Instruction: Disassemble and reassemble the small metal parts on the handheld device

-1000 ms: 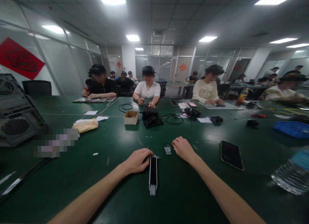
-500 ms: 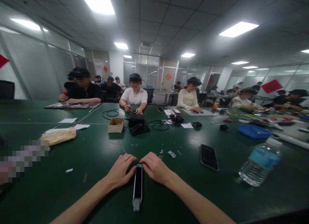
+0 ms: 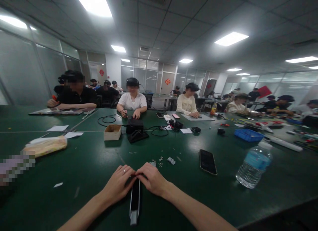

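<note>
Your left hand (image 3: 116, 182), the one wearing a ring (image 3: 123, 171), and your right hand (image 3: 151, 179) meet low in the centre of the frame, over the far end of a long black bar with a silver-grey tip (image 3: 134, 199). The bar lies lengthwise on the green worktop (image 3: 74, 204), its tip pointing toward you. The fingers (image 3: 146, 173) of both hands are curled rather than spread, their tips almost meeting and covering the far end of the bar. You cannot tell from this view whether they grip it or only rest on it, because the hands hide the contact. To work well here, keep both hands close together and the bar straight along its length, so it does not skew or roll. Take care with your right wrist, too: just beyond it, toward the upper right, small metal washers (image 3: 160, 162) and a small perforated metal plate (image 3: 171, 160) lie loose, and a careless sweep could scatter them. A black smartphone (image 3: 207, 162) and a water bottle (image 3: 253, 168) sit farther right.
</note>
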Demonstrator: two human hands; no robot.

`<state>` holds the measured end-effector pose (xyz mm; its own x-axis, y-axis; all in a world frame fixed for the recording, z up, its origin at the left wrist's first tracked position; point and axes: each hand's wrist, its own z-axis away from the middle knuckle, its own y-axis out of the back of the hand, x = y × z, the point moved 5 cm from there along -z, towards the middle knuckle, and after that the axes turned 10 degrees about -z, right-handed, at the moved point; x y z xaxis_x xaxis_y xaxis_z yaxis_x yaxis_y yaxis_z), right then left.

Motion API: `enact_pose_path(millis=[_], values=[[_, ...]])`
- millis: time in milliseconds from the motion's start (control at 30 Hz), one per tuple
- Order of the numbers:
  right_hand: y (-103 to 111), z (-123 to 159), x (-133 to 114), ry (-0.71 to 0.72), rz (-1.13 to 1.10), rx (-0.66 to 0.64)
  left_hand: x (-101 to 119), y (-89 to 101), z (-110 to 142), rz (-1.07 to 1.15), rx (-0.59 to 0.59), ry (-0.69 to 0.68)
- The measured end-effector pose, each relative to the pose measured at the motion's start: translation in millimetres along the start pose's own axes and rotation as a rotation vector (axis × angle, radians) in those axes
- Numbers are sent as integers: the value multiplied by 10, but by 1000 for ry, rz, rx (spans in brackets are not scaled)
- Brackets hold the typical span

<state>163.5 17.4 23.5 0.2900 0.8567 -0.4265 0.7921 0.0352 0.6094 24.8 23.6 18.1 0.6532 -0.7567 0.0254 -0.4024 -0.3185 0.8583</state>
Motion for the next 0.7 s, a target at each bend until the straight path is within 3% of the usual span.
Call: enact_pose_path(millis=[300, 500, 700], values=[[12, 0, 5, -2, 72, -42, -7, 109, -20, -105, -28, 35], [160, -2, 103, -162, 295, -109, -228, 158, -22, -235, -226, 245], [166, 40, 161, -299, 387, -279, -193, 63, 12, -211, -350, 238]])
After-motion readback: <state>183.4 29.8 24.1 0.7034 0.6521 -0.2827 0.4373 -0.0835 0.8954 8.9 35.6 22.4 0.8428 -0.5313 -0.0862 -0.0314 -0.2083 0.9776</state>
